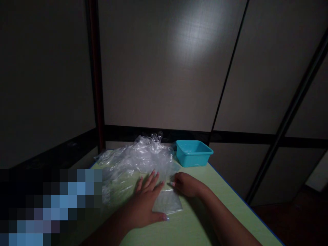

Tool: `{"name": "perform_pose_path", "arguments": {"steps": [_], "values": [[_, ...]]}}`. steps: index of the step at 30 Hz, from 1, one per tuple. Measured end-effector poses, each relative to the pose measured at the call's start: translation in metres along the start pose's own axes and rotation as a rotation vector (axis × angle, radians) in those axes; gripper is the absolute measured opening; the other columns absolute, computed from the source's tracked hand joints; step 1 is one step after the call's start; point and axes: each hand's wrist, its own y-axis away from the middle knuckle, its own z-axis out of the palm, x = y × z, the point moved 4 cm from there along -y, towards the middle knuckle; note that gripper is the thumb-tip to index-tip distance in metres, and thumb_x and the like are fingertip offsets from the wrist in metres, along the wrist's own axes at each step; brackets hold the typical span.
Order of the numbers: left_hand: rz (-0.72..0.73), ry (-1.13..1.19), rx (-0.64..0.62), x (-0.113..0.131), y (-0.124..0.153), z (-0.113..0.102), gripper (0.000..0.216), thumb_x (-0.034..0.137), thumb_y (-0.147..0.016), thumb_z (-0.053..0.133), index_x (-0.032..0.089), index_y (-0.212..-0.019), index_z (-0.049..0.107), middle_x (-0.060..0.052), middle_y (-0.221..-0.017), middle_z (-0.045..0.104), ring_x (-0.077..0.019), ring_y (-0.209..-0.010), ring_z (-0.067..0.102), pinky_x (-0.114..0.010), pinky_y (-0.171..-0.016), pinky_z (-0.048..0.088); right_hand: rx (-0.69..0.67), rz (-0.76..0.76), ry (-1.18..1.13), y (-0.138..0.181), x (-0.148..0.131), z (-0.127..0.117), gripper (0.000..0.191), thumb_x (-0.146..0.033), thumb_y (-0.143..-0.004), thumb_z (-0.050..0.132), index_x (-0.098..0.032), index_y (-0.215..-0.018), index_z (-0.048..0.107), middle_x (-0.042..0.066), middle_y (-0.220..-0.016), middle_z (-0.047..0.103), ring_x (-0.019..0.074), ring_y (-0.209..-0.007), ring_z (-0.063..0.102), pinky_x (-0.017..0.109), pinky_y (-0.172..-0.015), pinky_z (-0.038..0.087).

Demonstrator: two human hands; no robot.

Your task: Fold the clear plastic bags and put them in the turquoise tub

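Thin clear plastic bags [146,153] lie in a crumpled, shiny heap across the far part of the table. A flatter piece of clear plastic bag [167,201] stretches toward me from the heap. My left hand [145,205] rests on this flat part with its fingers spread, pressing nothing into its palm. At the bag's right edge, my right hand [186,184] is closed, fingers curled and thumb pinched against the plastic. Its fingertips are partly hidden, so how much plastic they grip does not show.
A turquoise plastic basin [193,159] stands at the table's far right corner, behind my right hand. The light green table [205,198] has a blue edge. Dark cabinet panels [159,75] rise close behind it. A pixelated patch covers the lower left.
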Motion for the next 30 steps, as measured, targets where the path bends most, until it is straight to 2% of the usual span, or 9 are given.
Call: {"name": "perform_pose_path", "arguments": {"steps": [5,11,13,17,21,26,30], "values": [[0.018,-0.012,-0.027,0.001,0.0,0.004,0.079,0.05,-0.083,0.053,0.022,-0.146,0.016,-0.007,-0.152,0.0,-0.0259,-0.14,-0.006,-0.054,-0.109,-0.001,-0.041,0.009,-0.009,0.001,-0.003,0.0,0.027,-0.033,-0.084,0.052,-0.012,-0.071,0.063,0.006,-0.067,0.062,0.0117,-0.056,0.043,0.024,-0.051,0.029],[0.053,0.004,-0.043,0.002,0.0,0.003,0.075,0.046,-0.084,0.053,0.023,-0.146,0.017,-0.006,-0.153,0.003,-0.0257,-0.14,-0.004,-0.052,-0.11,0.003,-0.084,-0.015,-0.087,0.004,-0.008,-0.002,0.024,-0.029,-0.079,0.058,-0.013,-0.061,0.056,0.001,-0.056,0.053,0.0104,-0.053,0.038,0.023,-0.049,0.027],[0.061,0.019,-0.046,0.003,0.0,0.001,0.073,0.045,-0.084,0.053,0.024,-0.145,0.02,-0.005,-0.153,0.007,-0.0254,-0.14,-0.001,-0.052,-0.11,0.004,-0.08,-0.01,-0.138,0.005,-0.007,-0.003,0.021,-0.029,-0.077,0.06,-0.014,-0.064,0.055,0.0,-0.058,0.053,0.0107,-0.055,0.04,0.023,-0.049,0.028],[0.079,0.055,-0.103,0.005,0.0,0.003,0.066,0.042,-0.088,0.047,0.021,-0.145,0.022,-0.005,-0.152,0.014,-0.0229,-0.14,0.008,-0.049,-0.111,0.01,-0.105,-0.006,-0.316,0.008,-0.005,-0.005,0.014,-0.028,-0.08,0.058,-0.016,-0.085,0.053,-0.001,-0.066,0.056,0.0117,-0.059,0.049,0.021,-0.05,0.034],[0.073,0.066,-0.131,0.003,0.0,0.007,0.066,0.044,-0.089,0.043,0.018,-0.145,0.02,-0.006,-0.152,0.012,-0.0224,-0.14,0.01,-0.049,-0.111,0.011,-0.224,0.0,-0.528,0.009,-0.004,0.001,0.022,-0.025,-0.082,0.054,-0.02,-0.101,0.044,-0.007,-0.054,0.052,0.0109,-0.047,0.052,0.019,-0.045,0.039],[0.071,0.096,-0.125,0.003,-0.001,0.005,0.068,0.043,-0.089,0.045,0.018,-0.146,0.017,-0.006,-0.151,0.013,-0.0223,-0.14,0.011,-0.049,-0.111,0.01,-0.378,-0.008,-0.716,0.009,-0.007,0.01,0.02,-0.024,-0.078,0.055,-0.02,-0.095,0.046,-0.008,-0.044,0.052,0.0103,-0.036,0.052,0.019,-0.04,0.04],[0.102,0.14,-0.104,0.007,-0.001,0.002,0.078,0.048,-0.084,0.054,0.022,-0.146,0.015,-0.006,-0.152,0.012,-0.0241,-0.139,0.011,-0.049,-0.112,0.009,-0.44,-0.03,-0.833,0.009,-0.011,0.012,0.022,-0.028,-0.073,0.061,-0.018,-0.09,0.052,-0.006,-0.046,0.056,0.0103,-0.036,0.055,0.02,-0.042,0.043]]}}
